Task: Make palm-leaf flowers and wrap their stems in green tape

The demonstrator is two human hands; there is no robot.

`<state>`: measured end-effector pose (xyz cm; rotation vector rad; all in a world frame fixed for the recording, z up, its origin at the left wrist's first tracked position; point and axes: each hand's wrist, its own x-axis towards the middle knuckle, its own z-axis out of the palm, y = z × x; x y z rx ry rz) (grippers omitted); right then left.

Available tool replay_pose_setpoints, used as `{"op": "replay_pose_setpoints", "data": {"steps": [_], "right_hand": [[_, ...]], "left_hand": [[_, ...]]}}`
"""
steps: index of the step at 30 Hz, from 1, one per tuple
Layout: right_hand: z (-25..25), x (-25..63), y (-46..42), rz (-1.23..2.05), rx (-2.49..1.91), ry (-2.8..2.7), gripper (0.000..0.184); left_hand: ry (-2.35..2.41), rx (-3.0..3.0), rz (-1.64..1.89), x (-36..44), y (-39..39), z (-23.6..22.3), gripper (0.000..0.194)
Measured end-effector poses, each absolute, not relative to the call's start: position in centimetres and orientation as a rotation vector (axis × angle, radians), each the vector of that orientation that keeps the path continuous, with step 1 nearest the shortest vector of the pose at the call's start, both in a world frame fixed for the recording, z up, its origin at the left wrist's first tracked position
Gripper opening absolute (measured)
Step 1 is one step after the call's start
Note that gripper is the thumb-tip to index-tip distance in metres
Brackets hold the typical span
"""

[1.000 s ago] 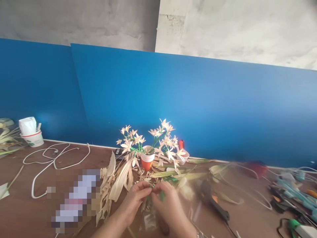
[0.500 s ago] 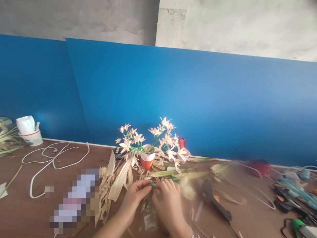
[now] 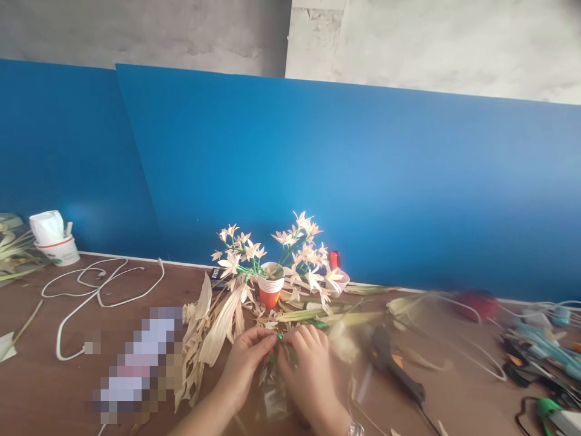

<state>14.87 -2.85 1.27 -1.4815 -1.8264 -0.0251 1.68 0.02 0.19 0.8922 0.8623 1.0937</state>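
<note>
My left hand [image 3: 251,357] and my right hand [image 3: 307,369] meet low in the middle of the view, thumbs and fingertips pinched close together. Between them shows a thin piece of green tape [image 3: 279,336], partly covered by the fingers. Just beyond stands a stack of orange-and-white paper cups [image 3: 271,290], with pale husk flowers [image 3: 308,257] on green stems spreading to both sides of it. Left of my left hand lies a heap of dried corn husks [image 3: 222,330]. Under my hands a clear plastic bag [image 3: 275,399] is partly visible.
A black glue gun [image 3: 394,366] lies right of my hands, its cord running toward the front. White cables [image 3: 97,293] loop across the table at left, near a white paper bowl [image 3: 59,251]. Tools and scissors [image 3: 535,363] clutter the far right. A blue partition [image 3: 318,169] stands behind.
My fingertips have shifted slightly, and less of the green tape shows between them. Both hands stay pinched in nearly the same place.
</note>
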Motion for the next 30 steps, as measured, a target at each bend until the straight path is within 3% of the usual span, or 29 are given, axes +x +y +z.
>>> {"op": "replay_pose_setpoints", "data": {"steps": [5,12,17,20,27,30], "right_hand": [[1.6,15.0,-2.5,0.184,-1.408,-1.81,0.011],[1.2,15.7,-2.1,1.279,-1.3,-1.246,0.013],[1.7,15.8,-2.4,1.739,-1.125,-0.917,0.011],[1.7,15.6,-2.4,1.691,-1.107,-0.968,0.011],[1.5,14.9,-2.5,0.957,-1.403,-1.38,0.007],[1.6,14.9,-2.5,0.952,-1.383,-1.408,0.013]], "left_hand": [[0.856,0.993,1.133,1.5,-0.1,0.8,0.015],[0.772,1.117,1.131,1.4,-0.4,1.5,0.017],[0.644,1.099,1.092,1.4,-0.8,2.0,0.024],[0.707,1.121,1.127,1.4,-0.7,1.8,0.024],[0.896,1.17,1.224,1.4,-0.2,1.1,0.023],[0.879,1.166,1.235,1.4,-0.2,1.2,0.022]]}}
